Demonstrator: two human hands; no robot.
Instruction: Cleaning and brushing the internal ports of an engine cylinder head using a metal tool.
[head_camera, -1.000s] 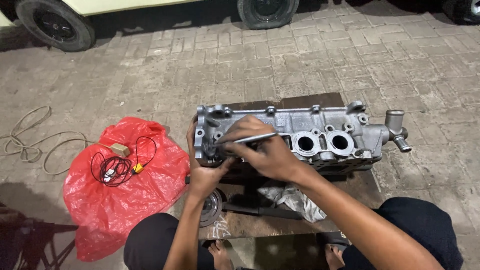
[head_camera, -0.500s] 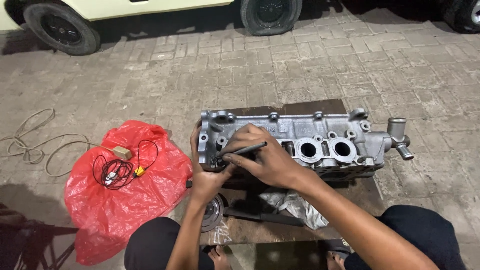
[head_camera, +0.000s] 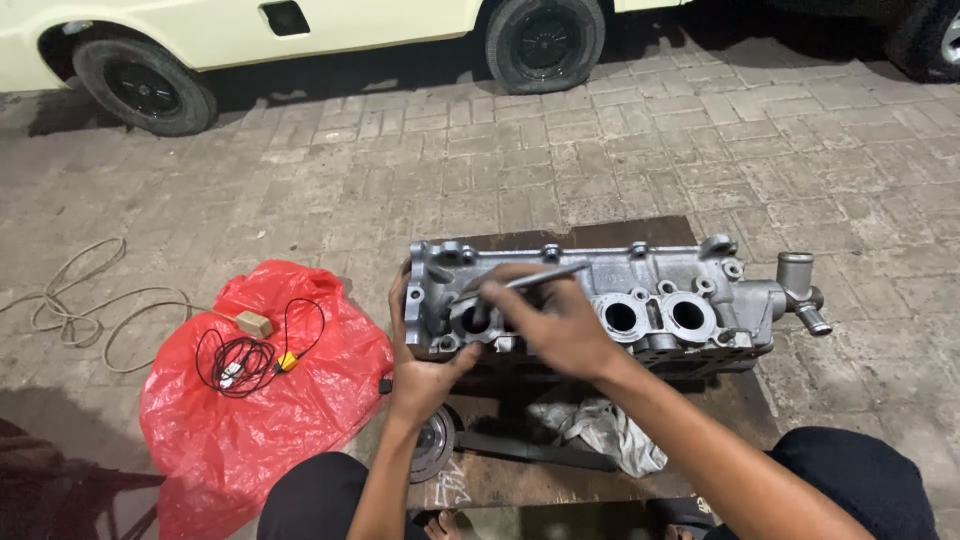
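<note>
left hand cupped against the near left end of the grey metal cylinder head, fingers curled up its side, thumb pressing the lower edge. right hand closed in a fist round a slim dark tool, tip aimed into the leftmost round port, handle slanting up to the right. both hands touching the casting, close together.

cylinder head lying lengthwise on a dark wooden board set on the brick paving, a short pipe stub sticking out at its right end. two open round ports showing right of the hands, others covered.

one red plastic bag spread left of the board, one coil of black wire with a yellow clip on it, one small tan block beside that. one loop of pale cord farther left. one grey rag and one round metal disc below the casting. two car wheels along the top edge.

compared with half a second back: tool handle swung a little higher, left hand in the same spot on the end of the casting.
</note>
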